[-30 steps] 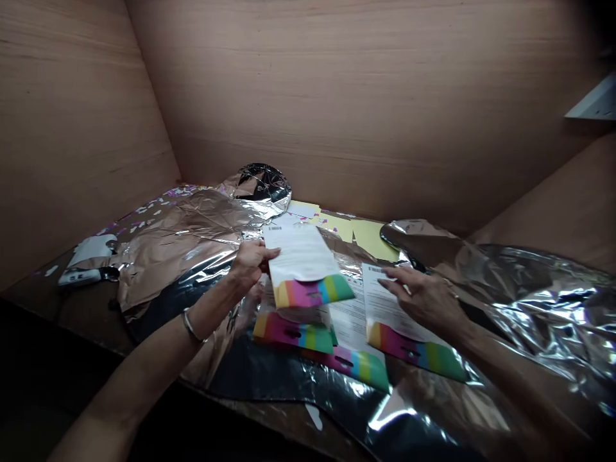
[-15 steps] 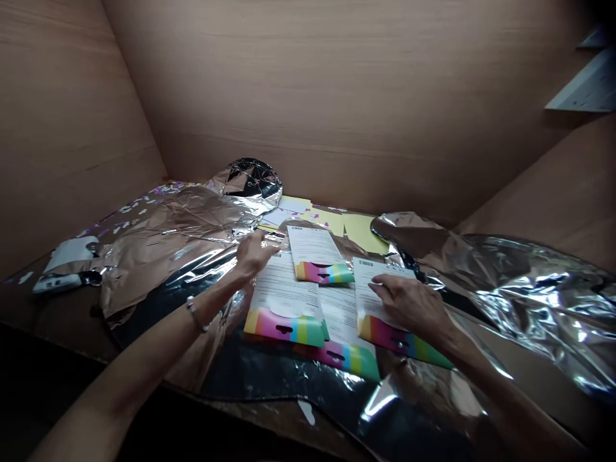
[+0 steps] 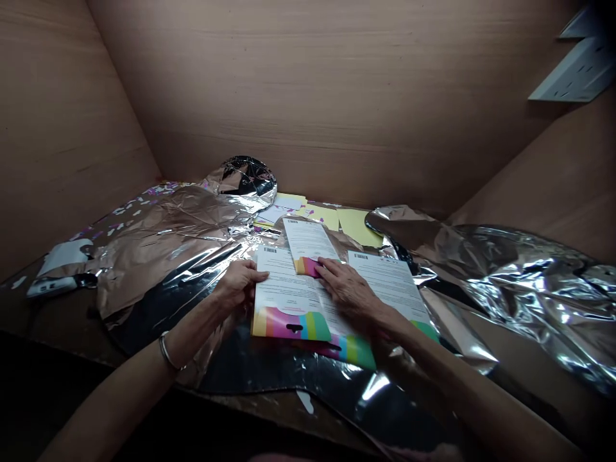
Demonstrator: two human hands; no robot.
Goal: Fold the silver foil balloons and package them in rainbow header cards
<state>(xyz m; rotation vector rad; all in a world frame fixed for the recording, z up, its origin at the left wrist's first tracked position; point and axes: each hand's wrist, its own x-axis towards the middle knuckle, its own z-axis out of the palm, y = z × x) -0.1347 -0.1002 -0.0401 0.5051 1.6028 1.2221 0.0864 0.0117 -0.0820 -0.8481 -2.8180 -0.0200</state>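
Note:
My left hand (image 3: pixel 237 287) pinches the left edge of a white printed packet (image 3: pixel 291 292), thumb on top and fingers partly hidden under it. That packet has a rainbow-striped end with a hang hole, facing me. My right hand (image 3: pixel 350 290) lies with fingers stretched over the striped end of a smaller-looking upper packet (image 3: pixel 309 239), which overlaps the others. Beneath them a lower packet (image 3: pixel 359 350) shows its striped end. Another packet (image 3: pixel 389 282) lies on the right, partly covered by my right forearm. All rest on shiny copper-and-black foil sheets (image 3: pixel 255 366).
Crumpled foil (image 3: pixel 163 231) spreads at the left, and more foil (image 3: pixel 534 282) at the right. Yellow paper sheets (image 3: pixel 359 226) lie by the back wooden wall (image 3: pixel 312 109). A white-and-black object (image 3: pixel 58 282) sits far left, near scattered paper scraps. A white socket plate (image 3: pixel 572 74) is mounted upper right.
My left hand has come down and taken the left packet's edge, which has shifted slightly right. My right hand has moved left from the right packet to the upper packet.

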